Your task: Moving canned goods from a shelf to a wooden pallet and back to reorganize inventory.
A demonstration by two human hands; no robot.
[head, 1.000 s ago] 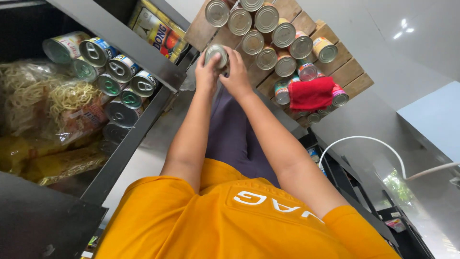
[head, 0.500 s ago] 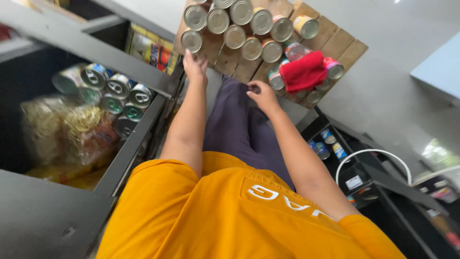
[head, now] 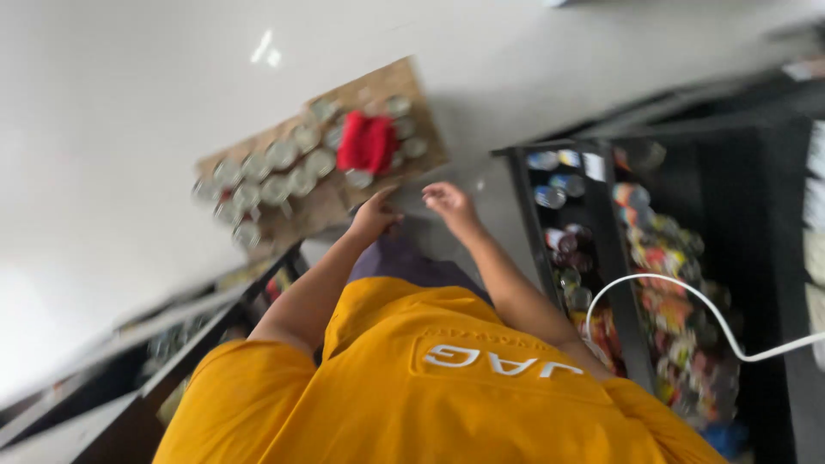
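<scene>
Cardboard box [head: 412, 94] of tins on pale floor [head: 129, 103], dark shelves [head: 601, 223] alongside

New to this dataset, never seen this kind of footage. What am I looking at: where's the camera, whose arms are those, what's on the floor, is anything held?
There is no machine here. A person wears one camera on the head, looking down past their orange shirt, so both bare arms are their own. The picture is blurred by motion.

The left hand and right hand reach down toward a flat brown cardboard tray on the pale floor. The tray carries rows of round silver metal cans and a red cloth-like thing on top of some of them. Both hands appear empty with loose fingers, no grip on anything.

Dark metal shelving stands on both sides, the right one filled with cans and colourful packets. A white cable curves across it.
</scene>
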